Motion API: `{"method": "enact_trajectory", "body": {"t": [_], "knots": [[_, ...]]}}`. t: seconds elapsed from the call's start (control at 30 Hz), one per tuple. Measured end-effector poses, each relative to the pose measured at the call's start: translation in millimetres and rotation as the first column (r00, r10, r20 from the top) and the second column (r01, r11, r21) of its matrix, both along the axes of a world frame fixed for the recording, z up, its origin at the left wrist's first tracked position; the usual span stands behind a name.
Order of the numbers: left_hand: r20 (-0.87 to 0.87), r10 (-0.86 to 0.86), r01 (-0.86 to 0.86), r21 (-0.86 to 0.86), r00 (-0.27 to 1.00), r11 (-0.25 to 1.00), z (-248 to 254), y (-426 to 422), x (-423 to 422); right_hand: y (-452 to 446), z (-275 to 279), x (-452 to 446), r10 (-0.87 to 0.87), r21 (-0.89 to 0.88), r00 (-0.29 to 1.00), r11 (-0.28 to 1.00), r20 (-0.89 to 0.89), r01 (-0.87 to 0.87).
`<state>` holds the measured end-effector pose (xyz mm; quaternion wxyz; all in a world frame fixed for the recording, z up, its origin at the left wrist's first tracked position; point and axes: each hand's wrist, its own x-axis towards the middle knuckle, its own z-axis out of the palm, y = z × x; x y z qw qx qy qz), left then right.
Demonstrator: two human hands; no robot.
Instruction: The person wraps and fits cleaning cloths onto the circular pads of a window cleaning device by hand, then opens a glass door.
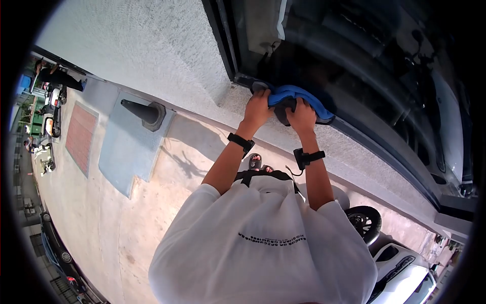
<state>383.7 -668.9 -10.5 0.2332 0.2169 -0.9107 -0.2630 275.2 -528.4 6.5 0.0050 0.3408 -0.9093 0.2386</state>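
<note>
A blue and dark grey cloth [298, 97] lies bunched on the sill at the lower edge of a dark glass window [324, 61]. My left hand [258, 107] is closed on the cloth's left end, near the window frame's corner. Further right, my right hand [302, 115] grips the middle of the same cloth, its fingers curled over the blue part. Both wrists wear black bands. Parts of the fingertips are hidden in the folds.
A rough white wall [136, 40] rises on the left. A dark traffic cone [147, 114] lies on the blue-grey ramp [119, 147]. Motorcycles and people are at the far left, a dark car [61, 253] at the lower left. A wheel [365, 223] and a white vehicle [405, 271] are lower right.
</note>
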Motion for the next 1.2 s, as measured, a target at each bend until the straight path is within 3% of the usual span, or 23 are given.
{"method": "enact_trajectory", "body": {"t": [0.23,0.33,0.37,0.47,0.57,0.67,0.7,0.8,0.83,0.93,1.0,1.07,1.1,1.2], "knots": [[-0.06,-0.034,0.033,-0.018,0.998,0.999,-4,42,-9,45,-11,-14,-0.01,-0.094,1.0,0.995,-0.003,0.01],[0.086,-0.004,-0.005,0.099,0.996,0.995,-7,45,5,46,-7,-14,0.046,-0.067,0.994,0.997,0.098,-0.04],[0.028,-0.028,0.027,0.039,0.999,0.999,-12,42,12,45,-6,-12,0.062,-0.093,0.988,0.994,0.144,-0.048],[0.032,-0.012,0.011,0.04,0.999,0.999,-11,34,24,40,-8,-1,0.158,-0.094,0.968,0.985,0.193,-0.142],[-0.072,0.011,-0.007,0.045,0.997,0.999,-7,25,36,34,-29,17,0.258,-0.16,0.945,0.96,0.2,-0.228],[-0.083,0.107,-0.064,0.407,0.991,0.911,30,21,54,20,-8,36,0.359,-0.283,0.873,0.92,0.329,-0.272],[-0.149,0.143,-0.056,0.478,0.978,0.877,30,16,60,13,-6,42,0.435,-0.371,0.865,0.868,0.251,-0.329],[-0.44,0.238,0.05,0.55,0.866,0.834,71,6,84,-21,36,72,0.483,-0.463,0.84,0.821,0.247,-0.335],[-0.466,0.227,0.027,0.477,0.855,0.878,85,-2,95,-33,50,82,0.511,-0.514,0.828,0.786,0.229,-0.343],[-0.657,0.13,-0.171,0.002,0.742,0.985,124,-38,123,-75,89,107,0.601,-0.662,0.792,0.638,0.109,-0.392],[-0.679,0.138,-0.089,0.107,0.721,0.99,140,-57,140,-100,107,124,0.629,-0.735,0.777,0.527,-0.002,-0.428],[-0.684,0.151,-0.064,0.151,0.714,0.986,142,-75,148,-119,115,139,0.662,-0.736,0.745,0.544,0.081,-0.403],[-0.632,0.14,-0.118,0.076,0.762,0.99,146,-77,154,-130,110,143,0.681,-0.749,0.724,0.537,0.113,-0.389],[-0.548,0.201,-0.133,0.162,0.812,0.978,112,-83,158,-146,77,150,0.707,-0.72,0.674,0.58,0.214,-0.38]]}}
